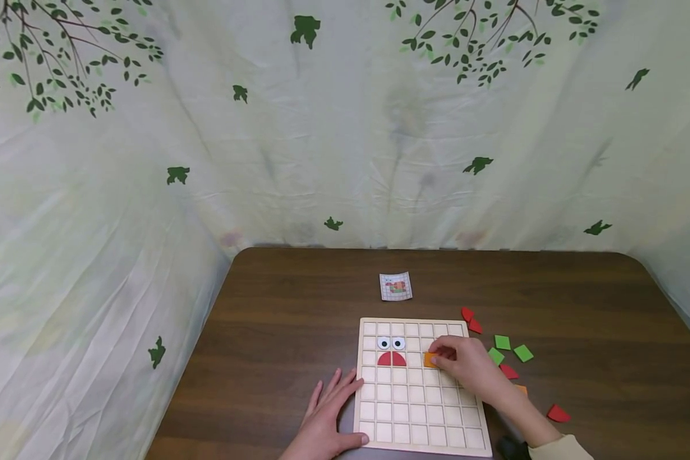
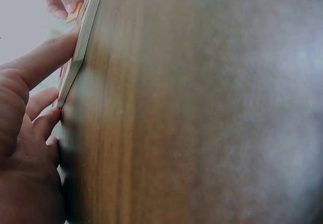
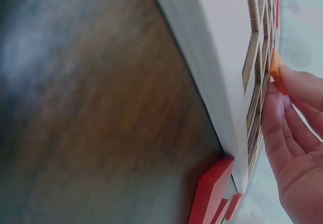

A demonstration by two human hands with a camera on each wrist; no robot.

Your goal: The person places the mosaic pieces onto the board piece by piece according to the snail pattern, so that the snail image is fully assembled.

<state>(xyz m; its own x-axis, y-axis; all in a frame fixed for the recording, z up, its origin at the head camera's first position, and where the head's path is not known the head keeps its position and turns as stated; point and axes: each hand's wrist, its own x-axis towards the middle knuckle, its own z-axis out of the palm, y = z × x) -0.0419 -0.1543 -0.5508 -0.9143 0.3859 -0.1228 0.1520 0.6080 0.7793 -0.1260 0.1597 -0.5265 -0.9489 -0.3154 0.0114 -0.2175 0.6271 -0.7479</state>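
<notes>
A white board (image 1: pixel 416 414) divided into a grid of square cells lies on the table. Two round eye pieces (image 1: pixel 391 344) fill neighbouring cells near its top left, and two red quarter-round pieces (image 1: pixel 391 360) sit just below them. My right hand (image 1: pixel 470 365) pinches an orange square tile (image 1: pixel 429 360) between thumb and fingers, right at a cell in the upper right part of the grid. In the right wrist view the orange tile (image 3: pixel 277 71) is tilted against the grid. My left hand (image 1: pixel 328 418) rests along the board's left edge, fingers spread, thumb on the lower left corner.
A small picture card (image 1: pixel 395 287) lies beyond the board. Right of the board are scattered green squares (image 1: pixel 523 352), red rounded pieces (image 1: pixel 558 413) and an orange piece (image 1: pixel 521 390), partly behind my right arm. A leaf-printed curtain (image 1: pixel 345 140) hangs behind the table (image 1: pixel 287 306).
</notes>
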